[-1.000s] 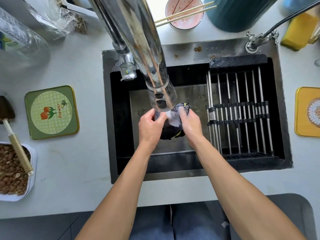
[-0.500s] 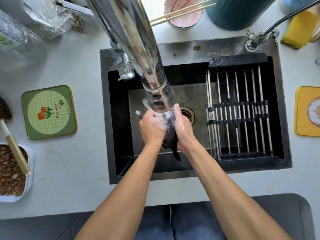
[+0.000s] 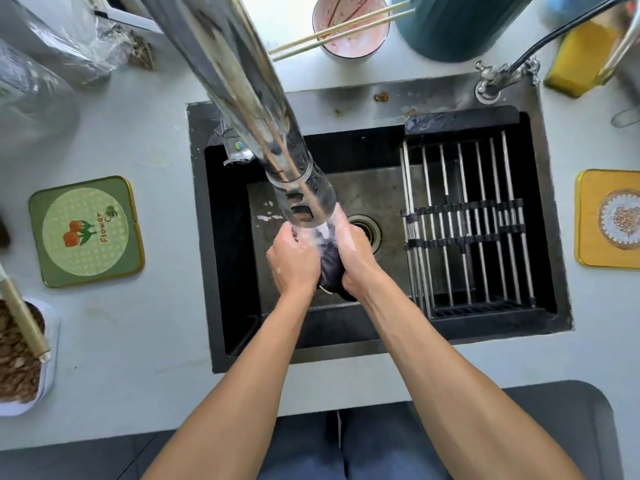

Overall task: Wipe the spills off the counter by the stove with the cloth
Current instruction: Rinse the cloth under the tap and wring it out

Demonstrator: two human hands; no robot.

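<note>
Cloth point(image 3: 330, 271) bunched between both clamped hands, left point(image 3: 294, 261) and right point(image 3: 353, 254), under faucet point(image 3: 304, 202) stream.

Two bare forearms and hands of a person, seen from above.

Both arms are uncovered from the elbow down; no sleeve, watch, ring or bracelet shows on them. The left hand point(image 3: 294, 261) and the right hand point(image 3: 356, 258) are wet and shine with water on the knuckles and backs. Tendons and veins stand out along the forearms. Lower between the arms, the legs wear dark blue trousers point(image 3: 346, 448), like jeans.
</note>
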